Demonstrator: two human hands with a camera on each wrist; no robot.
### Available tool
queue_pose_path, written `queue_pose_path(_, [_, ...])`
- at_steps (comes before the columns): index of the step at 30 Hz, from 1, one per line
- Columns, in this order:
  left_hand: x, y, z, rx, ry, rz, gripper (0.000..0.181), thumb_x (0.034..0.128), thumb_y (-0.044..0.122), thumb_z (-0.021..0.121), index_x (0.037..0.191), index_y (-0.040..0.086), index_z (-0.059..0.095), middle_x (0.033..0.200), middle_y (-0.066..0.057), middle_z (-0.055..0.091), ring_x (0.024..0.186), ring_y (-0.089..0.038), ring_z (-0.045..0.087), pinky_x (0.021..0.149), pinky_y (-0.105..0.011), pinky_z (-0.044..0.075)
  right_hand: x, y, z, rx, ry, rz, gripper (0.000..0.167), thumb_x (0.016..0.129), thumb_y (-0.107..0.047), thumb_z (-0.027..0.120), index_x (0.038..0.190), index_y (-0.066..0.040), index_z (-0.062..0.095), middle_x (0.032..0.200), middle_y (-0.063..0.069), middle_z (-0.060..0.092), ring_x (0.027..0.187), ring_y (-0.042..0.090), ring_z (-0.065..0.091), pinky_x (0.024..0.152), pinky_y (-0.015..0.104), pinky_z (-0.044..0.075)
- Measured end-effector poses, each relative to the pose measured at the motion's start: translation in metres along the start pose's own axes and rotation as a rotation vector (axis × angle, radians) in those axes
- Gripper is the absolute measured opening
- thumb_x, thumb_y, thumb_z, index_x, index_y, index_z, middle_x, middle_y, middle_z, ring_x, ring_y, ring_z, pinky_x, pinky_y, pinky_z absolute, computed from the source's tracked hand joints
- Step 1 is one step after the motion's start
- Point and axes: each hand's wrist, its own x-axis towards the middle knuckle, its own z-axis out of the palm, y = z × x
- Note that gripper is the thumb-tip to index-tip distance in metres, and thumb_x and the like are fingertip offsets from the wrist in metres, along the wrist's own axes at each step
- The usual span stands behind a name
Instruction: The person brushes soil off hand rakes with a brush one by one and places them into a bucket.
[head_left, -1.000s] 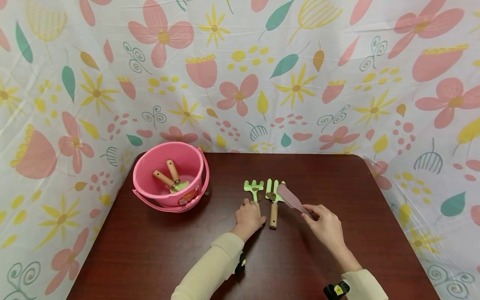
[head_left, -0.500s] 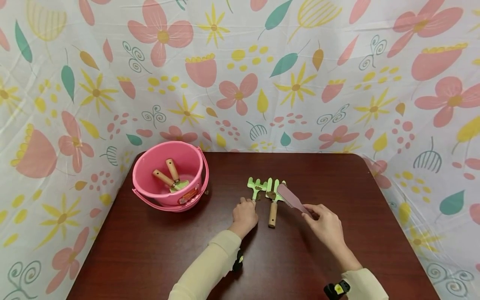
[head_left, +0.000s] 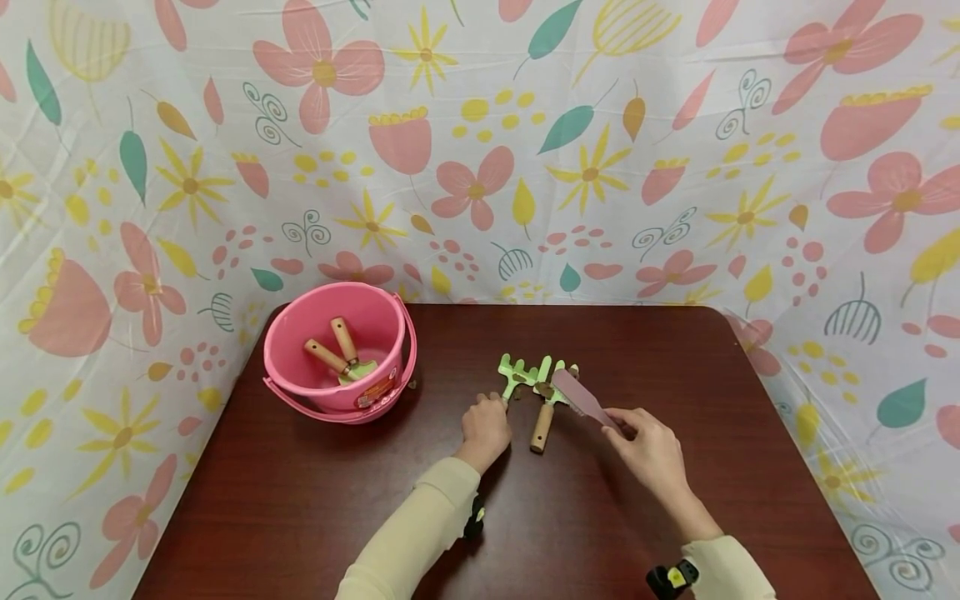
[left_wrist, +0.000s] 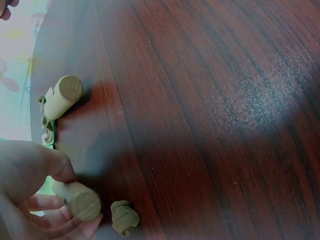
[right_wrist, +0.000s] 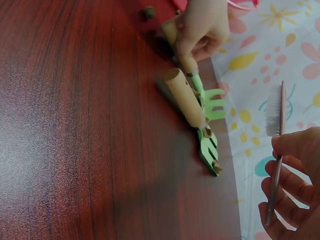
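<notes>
My left hand (head_left: 486, 427) grips the wooden handle of a green rake (head_left: 517, 375); in the left wrist view the handle's round end (left_wrist: 84, 204) shows between thumb and fingers. Right beside the rake lies a green fork (head_left: 542, 427) with a wooden handle, its tines against the rake's in the head view. Brown bits (right_wrist: 216, 166) cling to the fork. My right hand (head_left: 651, 450) pinches a pinkish brush (head_left: 581, 397), whose pale bristles (right_wrist: 273, 111) show in the right wrist view, away from the fork there.
A pink bucket (head_left: 283, 360) stands at the back left, with two wooden-handled green tools (head_left: 327, 357) inside. A brown lump (left_wrist: 124, 218) lies on the dark table (head_left: 315, 500) near my left hand. A patterned cloth (head_left: 480, 100) hangs behind.
My left hand has shifted slightly left, tilting the rake so its head moved right toward the fork. The fork has turned a little, its handle end swinging left. My right hand has stayed nearly still.
</notes>
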Motion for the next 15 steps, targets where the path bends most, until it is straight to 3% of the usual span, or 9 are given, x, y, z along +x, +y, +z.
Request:
queue_pose_path(8, [0.0024,-0.0014,-0.0004,0.021,0.038,-0.008,0.021,0.0907,0.029,0.054,0.099,0.009,0.057,0.070,-0.009,0.056,0.053,-0.025,0.057,0.040,-0.034,0.040,-0.0014,0.0001,0.0005,0.000,-0.004,0.005,0.026,0.074,-0.014,0.074,0.100,-0.014,0.071,0.082,0.000,0.063,0.067,0.014,0.058,0.055,0.032,0.043])
queue_pose_path(12, [0.0051,-0.0039,-0.0042,0.036,0.011,-0.012,0.025,0.0896,0.027,0.056,0.109,0.011,0.059,0.069,-0.010,0.062,0.048,-0.023,0.056,0.038,-0.032,0.039,-0.0016,0.0009,0.0007,-0.002,0.003,0.002,0.026,0.074,-0.014,0.075,0.100,-0.014,0.071,0.081,-0.001,0.063,0.067,0.013,0.058,0.055,0.032,0.043])
queue_pose_path(15, [0.0071,-0.0057,-0.0080,0.054,-0.008,-0.007,0.023,0.0914,0.029,0.054,0.105,0.012,0.061,0.068,-0.010,0.062,0.048,-0.023,0.055,0.038,-0.032,0.039,-0.0015,0.0015,0.0010,-0.004,0.007,0.002,0.026,0.074,-0.014,0.075,0.100,-0.014,0.071,0.081,-0.001,0.064,0.067,0.014,0.059,0.055,0.032,0.044])
